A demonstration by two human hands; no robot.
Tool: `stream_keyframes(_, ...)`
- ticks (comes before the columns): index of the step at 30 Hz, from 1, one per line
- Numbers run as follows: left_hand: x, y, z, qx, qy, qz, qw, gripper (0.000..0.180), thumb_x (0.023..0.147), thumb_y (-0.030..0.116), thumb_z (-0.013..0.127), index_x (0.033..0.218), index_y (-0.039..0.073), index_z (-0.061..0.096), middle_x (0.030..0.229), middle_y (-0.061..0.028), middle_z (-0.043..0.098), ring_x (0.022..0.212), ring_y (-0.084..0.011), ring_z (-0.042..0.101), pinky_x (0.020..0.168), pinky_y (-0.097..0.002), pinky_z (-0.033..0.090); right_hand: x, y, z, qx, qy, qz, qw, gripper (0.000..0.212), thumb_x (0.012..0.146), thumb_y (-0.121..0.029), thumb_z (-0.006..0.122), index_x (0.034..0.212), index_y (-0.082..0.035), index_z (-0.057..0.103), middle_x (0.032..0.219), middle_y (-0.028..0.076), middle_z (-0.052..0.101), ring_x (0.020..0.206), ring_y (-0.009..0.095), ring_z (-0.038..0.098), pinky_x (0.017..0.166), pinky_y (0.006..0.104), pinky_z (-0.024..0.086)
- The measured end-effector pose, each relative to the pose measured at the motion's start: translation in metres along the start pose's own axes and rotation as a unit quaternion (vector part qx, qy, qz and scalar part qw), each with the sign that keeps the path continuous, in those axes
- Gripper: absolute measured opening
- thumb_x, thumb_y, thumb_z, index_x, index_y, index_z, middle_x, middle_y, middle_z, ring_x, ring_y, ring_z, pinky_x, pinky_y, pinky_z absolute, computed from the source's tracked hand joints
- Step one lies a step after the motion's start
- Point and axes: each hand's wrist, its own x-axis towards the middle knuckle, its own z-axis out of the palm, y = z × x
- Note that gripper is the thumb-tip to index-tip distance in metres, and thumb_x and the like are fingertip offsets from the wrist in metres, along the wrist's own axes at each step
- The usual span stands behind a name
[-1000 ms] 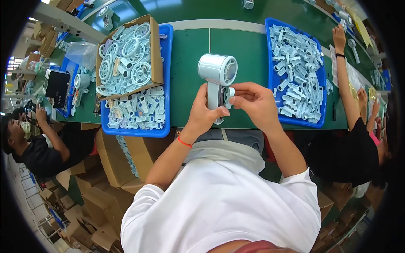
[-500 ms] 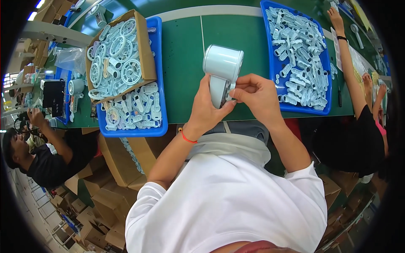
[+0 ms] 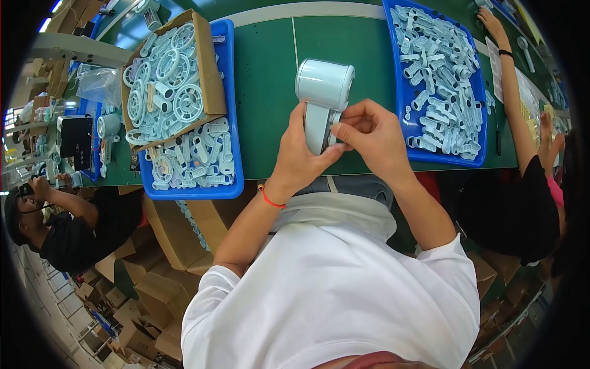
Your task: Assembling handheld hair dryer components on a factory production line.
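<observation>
A pale blue-white handheld fan body (image 3: 324, 84), with a drum-shaped head and a straight handle, is held up in front of me over the table's near edge. My left hand (image 3: 299, 147) is closed around the handle, its head pointing away from me. At the handle's right side, dark inner parts show in a narrow gap. My right hand (image 3: 373, 135) is closed in a pinch there, thumb tip against that side. Whatever lies between its fingertips is hidden.
On the left, a cardboard box (image 3: 212, 74) of pale rings and shells rests on a blue tray (image 3: 230, 123) of handle shells. Another blue tray (image 3: 399, 92) of small shells lies right on the green table (image 3: 264, 67). Co-workers sit at both sides; one's arm (image 3: 515, 104) reaches across at right.
The right thumb has shifted slightly along the handle's side, and the small pale piece seen at its tip is now out of sight. The left hand keeps its hold.
</observation>
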Motion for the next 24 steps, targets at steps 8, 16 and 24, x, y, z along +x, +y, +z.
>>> stream_keyframes(8,0.0,0.004,0.006,0.04,0.025,-0.01,0.999,0.076,0.068,0.014,0.071,0.128,-0.007,0.029,0.107,-0.0236,0.054,0.093,-0.0342,0.059,0.079,-0.0383,0.047,-0.001,0.002,0.0,0.009,0.021,-0.012,1.0,0.023,0.075,-0.008,0.071,0.088,0.004,0.057,0.078,0.009,0.064,0.069,0.01,0.062,0.054,0.0215,0.049)
stream_keyframes(16,0.005,0.004,0.004,0.074,0.015,0.026,0.997,0.068,0.069,0.012,0.068,0.124,-0.007,0.032,0.098,-0.023,0.057,0.085,-0.0353,0.061,0.072,-0.0378,0.049,0.007,-0.006,-0.005,-0.029,-0.012,0.041,0.999,0.022,0.073,-0.008,0.072,0.083,0.001,0.055,0.074,0.007,0.062,0.066,0.009,0.06,0.054,0.0206,0.047)
stream_keyframes(24,0.008,0.003,-0.001,-0.043,0.002,-0.066,0.997,0.071,0.068,0.013,0.072,0.125,-0.003,0.034,0.103,-0.0165,0.057,0.088,-0.0241,0.06,0.077,-0.0331,0.048,0.017,-0.001,-0.004,-0.014,-0.04,0.025,0.999,0.024,0.076,-0.007,0.07,0.088,0.003,0.053,0.079,0.007,0.059,0.069,0.009,0.058,0.062,0.0216,0.048)
